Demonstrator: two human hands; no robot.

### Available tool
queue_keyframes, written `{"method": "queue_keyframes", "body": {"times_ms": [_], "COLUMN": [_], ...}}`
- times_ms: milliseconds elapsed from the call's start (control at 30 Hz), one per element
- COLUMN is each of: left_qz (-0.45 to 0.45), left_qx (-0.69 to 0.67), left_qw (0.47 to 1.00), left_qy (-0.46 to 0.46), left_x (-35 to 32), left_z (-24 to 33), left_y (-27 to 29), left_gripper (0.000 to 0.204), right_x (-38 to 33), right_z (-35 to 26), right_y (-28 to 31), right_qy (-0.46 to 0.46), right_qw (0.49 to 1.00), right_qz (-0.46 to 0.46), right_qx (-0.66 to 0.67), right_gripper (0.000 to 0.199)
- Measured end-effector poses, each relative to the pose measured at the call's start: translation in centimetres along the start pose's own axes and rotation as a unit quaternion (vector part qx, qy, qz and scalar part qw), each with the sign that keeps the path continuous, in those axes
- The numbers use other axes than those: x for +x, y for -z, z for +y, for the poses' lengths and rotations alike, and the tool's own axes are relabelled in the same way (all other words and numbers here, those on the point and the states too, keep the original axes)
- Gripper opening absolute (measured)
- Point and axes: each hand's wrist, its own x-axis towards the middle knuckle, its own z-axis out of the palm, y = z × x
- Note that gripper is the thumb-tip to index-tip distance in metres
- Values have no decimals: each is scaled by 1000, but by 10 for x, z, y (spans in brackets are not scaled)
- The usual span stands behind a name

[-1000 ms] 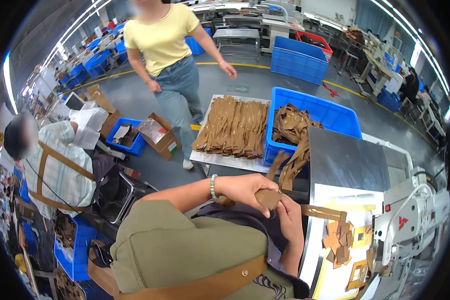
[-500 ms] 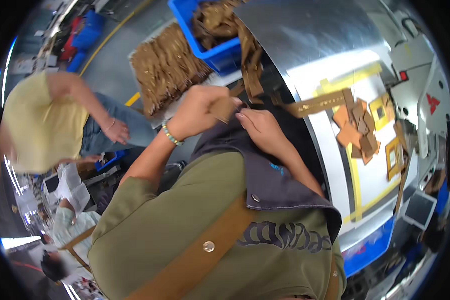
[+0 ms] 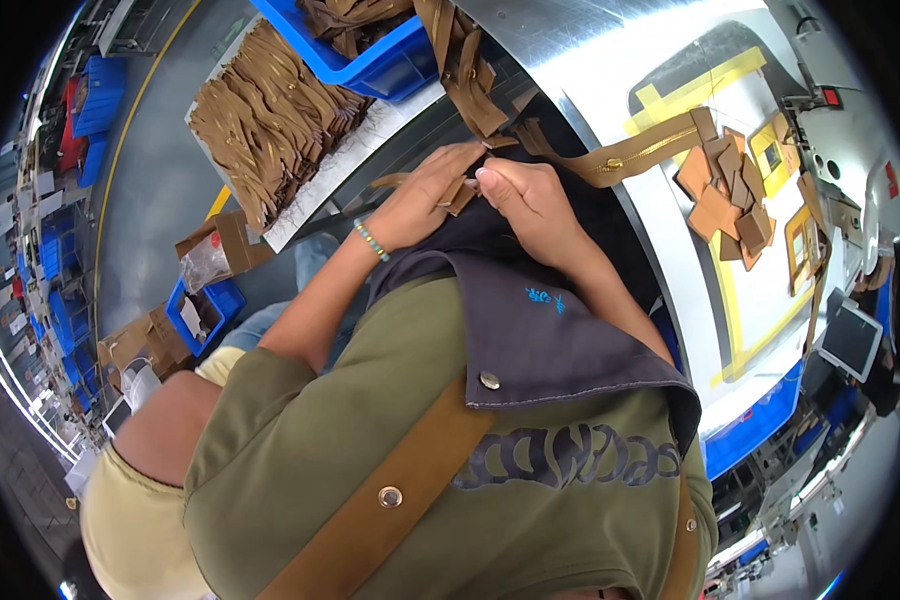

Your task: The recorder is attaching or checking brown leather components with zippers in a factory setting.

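Left hand point(image 3: 422, 205) pinches a small brown piece point(image 3: 457, 197); right hand point(image 3: 538, 212) is just beside it, its pinch unclear. Zippered strip point(image 3: 660, 151) lies rightward of the grip; slackened hold might drop the piece.

The small folded piece point(image 3: 457, 196) is tan-brown, the zipper strip point(image 3: 660, 147) brown with a golden line running its length, and the massed strips point(image 3: 270, 125) brown flecked with gold. The scattered patches point(image 3: 730, 200) mix tan with darker brown near 2 yellow frames point(image 3: 776, 181), and the bin point(image 3: 395, 78) is blue. Olive green fills the shirt point(image 3: 300, 440), marked with dark lettering; the apron point(image 3: 580, 350) is purplish grey, pale-stitched, with bright blue print.
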Motion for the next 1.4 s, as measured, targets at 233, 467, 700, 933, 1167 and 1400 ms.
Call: {"method": "queue_keyframes", "body": {"times_ms": [233,467,700,933,1167,1400], "left_qz": [-157,-3,-78,-111,59,126], "left_qx": [-194,-290,-284,12,205,26], "left_qw": [960,894,898,979,977,989], "left_qy": [123,341,326,173,-11,71], "left_x": [-2,-45,-65,-52,-41,-30], "left_z": [-16,20,40,26,13,-25], "left_y": [13,57,54,71,61,58], "left_gripper": [30,32,37,24,25,10], "right_x": [2,12,36,21,13,10], "right_z": [-4,21,18,31,27,18], "right_y": [7,10,-39,-34,-43,-32], "right_qy": [-119,-71,18,72,71,74], "right_qw": [968,974,975,971,958,977], "right_qz": [-40,60,-71,-153,-80,-44], "right_qx": [218,206,210,-168,-267,-196], "right_gripper": [36,38,35,34,35,41]}}
